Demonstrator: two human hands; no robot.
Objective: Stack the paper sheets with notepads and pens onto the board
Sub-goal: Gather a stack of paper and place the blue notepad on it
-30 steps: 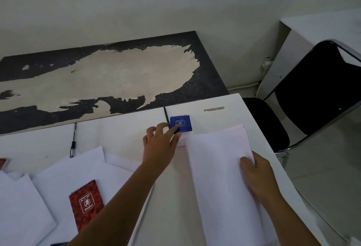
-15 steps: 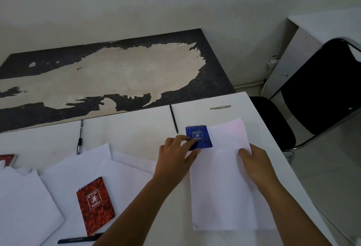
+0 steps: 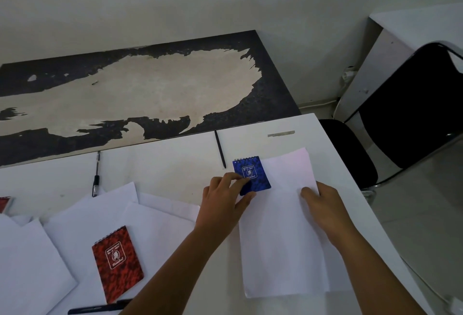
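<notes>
My left hand (image 3: 225,204) pinches the lower left corner of a small blue spiral notepad (image 3: 251,174), which lies on the top left of a white paper sheet (image 3: 280,239). My right hand (image 3: 323,210) presses flat on that sheet's right side. A black pen (image 3: 220,149) lies just left of and behind the blue notepad. The worn dark board (image 3: 140,94) with peeled beige patches lies beyond the white table. A red notepad (image 3: 117,263) rests on other paper sheets (image 3: 82,227) at the lower left, with a black pen (image 3: 99,308) below it.
A second pen (image 3: 96,177) lies near the table's far edge at left. Another red notepad (image 3: 4,204) peeks in at the left border. A strip of tape (image 3: 281,133) marks the white table (image 3: 160,172). A black chair (image 3: 400,114) stands to the right.
My left hand has slid the blue notepad to the right, from the bare table onto the top left of the paper sheet. My right hand stays pressed on the sheet.
</notes>
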